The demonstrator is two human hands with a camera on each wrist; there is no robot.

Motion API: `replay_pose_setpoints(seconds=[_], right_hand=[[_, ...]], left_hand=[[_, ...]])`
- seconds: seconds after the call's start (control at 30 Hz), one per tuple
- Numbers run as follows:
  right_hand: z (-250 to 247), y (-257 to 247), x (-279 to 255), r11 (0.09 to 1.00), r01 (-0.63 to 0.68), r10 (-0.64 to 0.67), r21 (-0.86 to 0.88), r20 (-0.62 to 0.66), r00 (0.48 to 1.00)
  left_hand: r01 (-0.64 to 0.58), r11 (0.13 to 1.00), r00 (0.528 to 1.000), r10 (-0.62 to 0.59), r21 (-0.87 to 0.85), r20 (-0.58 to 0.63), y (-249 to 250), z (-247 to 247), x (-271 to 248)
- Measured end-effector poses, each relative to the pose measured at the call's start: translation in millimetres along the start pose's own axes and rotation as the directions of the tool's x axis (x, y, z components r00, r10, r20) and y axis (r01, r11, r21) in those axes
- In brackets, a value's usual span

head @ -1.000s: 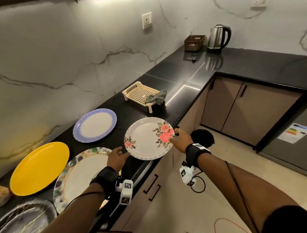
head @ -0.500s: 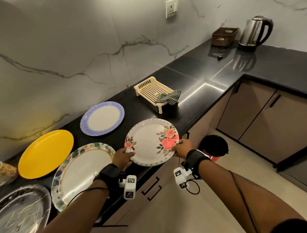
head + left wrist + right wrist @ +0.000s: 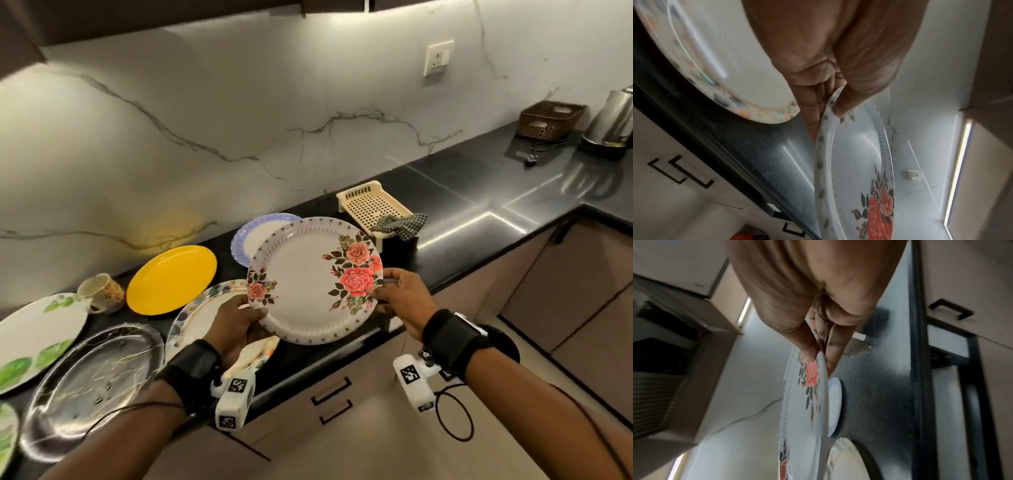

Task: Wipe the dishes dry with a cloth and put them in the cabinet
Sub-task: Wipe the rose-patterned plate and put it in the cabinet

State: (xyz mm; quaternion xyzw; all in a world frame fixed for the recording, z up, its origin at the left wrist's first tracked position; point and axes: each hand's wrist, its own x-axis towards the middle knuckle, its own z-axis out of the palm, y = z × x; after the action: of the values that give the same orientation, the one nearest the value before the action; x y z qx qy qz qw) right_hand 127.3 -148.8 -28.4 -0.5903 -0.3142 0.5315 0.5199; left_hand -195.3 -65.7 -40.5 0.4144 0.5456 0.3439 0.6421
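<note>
A white plate with red roses (image 3: 305, 284) is held up above the black counter's front edge, tilted toward me. My left hand (image 3: 239, 323) pinches its left rim, thumb on top (image 3: 846, 104). At the plate's right rim, my right hand (image 3: 399, 294) pinches it beside the roses (image 3: 812, 373). A checked cloth (image 3: 399, 224) lies draped on the corner of a cream rack (image 3: 370, 205) further back on the counter. Behind the raised plate sits a blue-rimmed plate (image 3: 253, 233), partly hidden.
On the counter (image 3: 462, 212) lie a yellow plate (image 3: 171, 279), a floral-rimmed plate (image 3: 195, 318), a steel plate (image 3: 92, 387), a green-leaf plate (image 3: 30, 335) and a cup (image 3: 101, 293). A kettle (image 3: 613, 120) and basket (image 3: 551, 120) stand far right. Drawers (image 3: 332, 401) sit below.
Both hands have lifted the rose plate up off the counter and tilted it toward me. My view has swung left, so more plates and a cup now show.
</note>
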Motion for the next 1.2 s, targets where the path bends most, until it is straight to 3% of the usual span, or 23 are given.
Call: replay_pose_setpoints(seconds=[0.23,0.43,0.67,0.77,0.93,1.03,1.1,1.2], right_hand=[[81.4,-47.7,-38.3,0.975,0.204,-0.182,-0.094,0.200,0.963],[183.4,-67.6,-83.4,0.874,0.442,-0.351,-0.203,0.364,0.863],[313.5,-60.6,-145.4,0.809,0.564,-0.442,-0.165,0.462,0.769],[365.7,-61.6,-178.2,0.742,0.656,-0.520,-0.137,0.500,0.693],[447.3,-66.2,-217.8,0.490,0.861,-0.669,-0.137,0.574,0.472],[490.9,-74.5,-241.0,0.352,0.931,-0.757,-0.095,0.556,0.343],[510.9,-86.1,-256.5,0.268,0.961,-0.815,-0.063,0.517,0.261],[543.8,-103.5,-266.4,0.180,0.983,-0.857,-0.022,0.487,0.168]], left_hand=[[-0.164,0.979,0.984,0.154,-0.120,-0.089,19.6,-82.7,-78.8],[-0.223,0.965,0.964,0.198,-0.137,-0.178,16.7,-180.5,-143.8],[-0.384,0.922,0.872,0.345,-0.049,-0.346,16.4,-307.8,-248.4],[-0.416,0.909,0.818,0.385,0.022,-0.428,27.6,-368.6,-286.5],[-0.525,0.807,0.659,0.587,0.271,-0.470,67.4,-453.1,-350.9],[-0.543,0.663,0.540,0.746,0.516,-0.391,93.6,-499.2,-383.9],[-0.535,0.582,0.489,0.804,0.613,-0.337,110.9,-523.1,-397.3],[-0.494,0.446,0.371,0.885,0.747,-0.282,136.9,-548.7,-417.1]])
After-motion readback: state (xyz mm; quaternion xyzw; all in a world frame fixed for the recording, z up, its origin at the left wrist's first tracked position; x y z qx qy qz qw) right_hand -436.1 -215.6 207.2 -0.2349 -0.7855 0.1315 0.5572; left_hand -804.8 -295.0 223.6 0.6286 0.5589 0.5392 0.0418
